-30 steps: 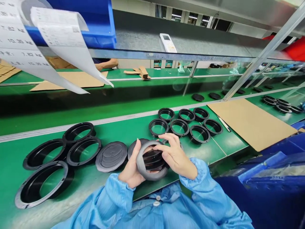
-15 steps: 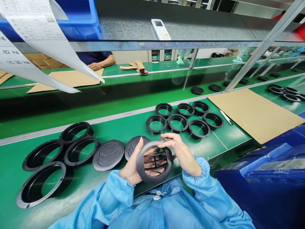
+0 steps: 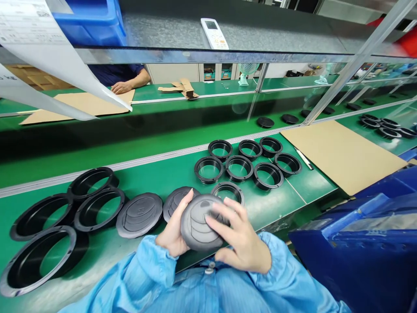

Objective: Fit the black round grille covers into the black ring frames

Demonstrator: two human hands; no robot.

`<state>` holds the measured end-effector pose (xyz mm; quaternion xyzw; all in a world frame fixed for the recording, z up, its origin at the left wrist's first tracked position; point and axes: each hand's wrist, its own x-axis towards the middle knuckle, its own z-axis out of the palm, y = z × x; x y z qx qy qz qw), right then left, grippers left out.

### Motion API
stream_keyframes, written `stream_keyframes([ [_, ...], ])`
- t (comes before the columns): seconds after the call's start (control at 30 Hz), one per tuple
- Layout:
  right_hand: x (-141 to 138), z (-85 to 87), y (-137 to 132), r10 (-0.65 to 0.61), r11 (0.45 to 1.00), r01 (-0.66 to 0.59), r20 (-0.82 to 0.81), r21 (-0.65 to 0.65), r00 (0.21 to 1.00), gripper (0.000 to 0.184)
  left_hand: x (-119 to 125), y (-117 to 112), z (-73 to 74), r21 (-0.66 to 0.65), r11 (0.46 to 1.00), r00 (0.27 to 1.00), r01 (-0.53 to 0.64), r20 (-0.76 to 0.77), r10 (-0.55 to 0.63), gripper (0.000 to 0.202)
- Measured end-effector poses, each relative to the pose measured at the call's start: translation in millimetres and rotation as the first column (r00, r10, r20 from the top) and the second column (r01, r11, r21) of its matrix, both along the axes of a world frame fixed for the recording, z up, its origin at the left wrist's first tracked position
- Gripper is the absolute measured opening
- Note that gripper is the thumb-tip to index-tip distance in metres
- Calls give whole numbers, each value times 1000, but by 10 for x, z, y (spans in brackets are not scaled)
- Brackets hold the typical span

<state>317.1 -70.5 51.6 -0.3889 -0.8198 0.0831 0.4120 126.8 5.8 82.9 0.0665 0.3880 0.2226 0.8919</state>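
A round dark-grey air vent [image 3: 199,230] is held in front of my chest, its slats closed flat. My left hand [image 3: 177,228] grips it by the left side, thumb on the rim. Over its face lies my right hand [image 3: 243,241], fingers apart and slightly blurred, the fingertips at the slats. Just behind the vent a black ring [image 3: 239,193] is partly hidden. Two more closed round vents, one to the left [image 3: 140,215] and one partly covered by my left hand [image 3: 176,198], lie on the green bench.
Several large black rings [image 3: 99,211] stand on the left of the green bench [image 3: 156,174], several smaller ones [image 3: 239,168] at the back. A cardboard sheet [image 3: 345,152] and a pen [image 3: 303,158] lie right. Overhead is a shelf with a remote control [image 3: 215,34]. Across sits another person [image 3: 130,82].
The vent's slats, open before, now lie closed. My right hand has come from the far rim onto the vent's face. The view has shifted slightly.
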Motion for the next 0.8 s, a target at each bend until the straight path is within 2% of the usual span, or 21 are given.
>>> stream_keyframes([
  [0.03,-5,-10,-34,5,999,-6,41,40,999,62,2,-30,-26,-7,1000,1000,16,3,-16,63],
  [0.1,-8,-20,-85,-13,1000,12,78,11,997,69,12,-107,-89,-24,997,997,78,23,-78,62],
  [0.17,-11,-21,-111,-21,994,35,124,-107,992,91,30,-186,-160,-15,992,990,125,66,-124,63],
  [0.27,-24,-20,-120,36,968,28,250,-251,968,129,64,-254,-248,14,986,977,165,135,-165,68],
  [0.33,-22,-16,-107,74,957,12,284,-288,956,139,78,-258,-282,22,980,967,200,158,-201,73],
  [0.4,11,1,-62,83,956,-5,256,-292,963,137,79,-238,-302,56,970,952,236,188,-242,80],
  [0.43,41,13,-21,52,960,14,228,-278,972,130,74,-225,-312,92,963,943,251,201,-265,84],
  [0.5,121,36,101,-100,962,146,198,-232,975,113,54,-202,-344,182,943,933,277,182,-309,91],
  [0.6,218,7,330,-340,906,393,287,-155,896,104,6,-197,-433,262,903,929,341,53,-366,93],
  [0.7,213,-126,495,-352,887,443,429,-129,831,110,-48,-230,-533,259,887,919,383,-10,-394,85],
  [0.8,161,-245,548,-342,883,457,517,-110,785,109,-95,-266,-607,254,892,924,374,-24,-381,76],
])
